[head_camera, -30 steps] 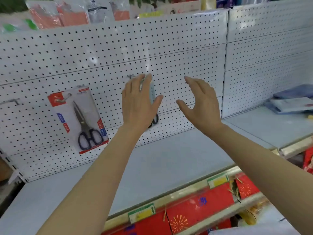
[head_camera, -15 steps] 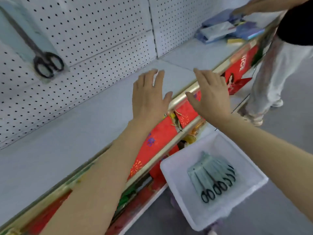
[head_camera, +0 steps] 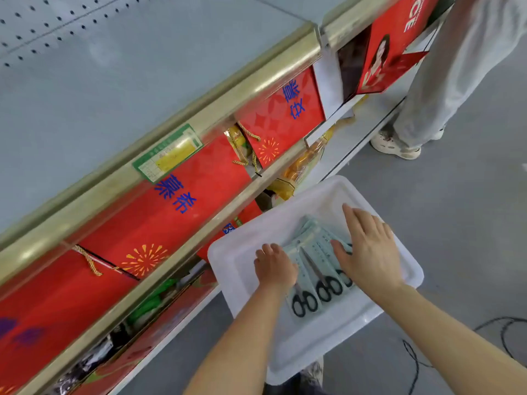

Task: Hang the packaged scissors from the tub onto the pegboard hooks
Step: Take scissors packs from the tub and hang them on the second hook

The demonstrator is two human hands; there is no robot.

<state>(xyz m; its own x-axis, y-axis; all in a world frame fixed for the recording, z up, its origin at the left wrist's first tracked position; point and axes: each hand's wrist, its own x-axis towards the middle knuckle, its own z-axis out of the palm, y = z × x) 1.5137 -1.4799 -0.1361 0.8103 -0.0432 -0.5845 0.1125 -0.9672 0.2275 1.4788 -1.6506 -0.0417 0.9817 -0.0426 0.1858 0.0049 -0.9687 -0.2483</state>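
A white plastic tub (head_camera: 228, 252) sits on the floor below the shelving. In it lies a fanned stack of packaged scissors (head_camera: 316, 269), pale green cards with black handles toward me. My left hand (head_camera: 275, 267) is in the tub with its fingers curled at the stack's left edge, touching the leftmost pack; whether it grips the pack is hidden. My right hand (head_camera: 368, 252) rests flat on the right side of the stack with its fingers spread. Only a corner of the white pegboard (head_camera: 42, 24) shows at the top left, and no hooks are in view.
A grey shelf deck (head_camera: 114, 67) with a gold front rail (head_camera: 199, 118) runs diagonally above the tub, with red gift boxes (head_camera: 199, 189) under it. Another person's legs (head_camera: 456, 67) and shoe (head_camera: 396, 146) stand at the upper right. A black cable (head_camera: 413, 357) lies on the floor.
The view has swung down from the pegboard to the tub. Both hands dropped from in front of the hung scissors onto the stack in the tub.
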